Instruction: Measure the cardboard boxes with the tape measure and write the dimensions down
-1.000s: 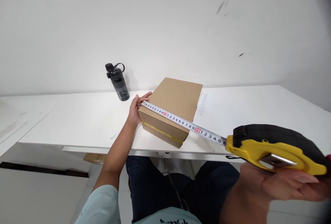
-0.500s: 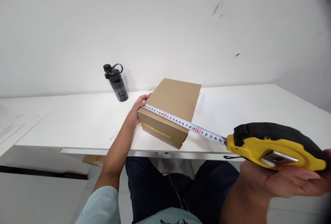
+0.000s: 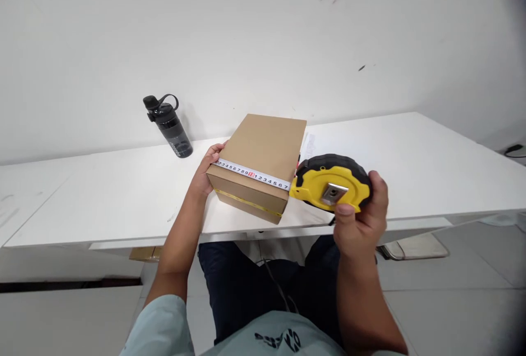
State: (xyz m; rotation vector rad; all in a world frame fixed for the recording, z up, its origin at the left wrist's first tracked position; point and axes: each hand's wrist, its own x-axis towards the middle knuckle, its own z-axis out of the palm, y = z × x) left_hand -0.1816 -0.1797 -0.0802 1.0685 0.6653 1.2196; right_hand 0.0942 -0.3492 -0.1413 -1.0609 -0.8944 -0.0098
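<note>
A brown cardboard box (image 3: 265, 148) with a yellow tape strip on its front sits near the front edge of the white table (image 3: 102, 197). My left hand (image 3: 206, 172) presses the end of a white measuring tape (image 3: 252, 173) against the box's left front corner, fingers closed on it. The tape runs along the top front edge of the box. My right hand (image 3: 361, 222) grips the yellow and black tape measure case (image 3: 331, 182), which sits right at the box's right front corner.
A dark water bottle (image 3: 168, 125) stands tilted against the white wall at the back left. A sheet of paper (image 3: 308, 145) lies behind the box on the right. My legs are under the table; grey floor shows to the right.
My right hand has brought the tape measure case in from far right up to the box's right corner, so the pulled-out tape is shorter. The view shifted slightly.
</note>
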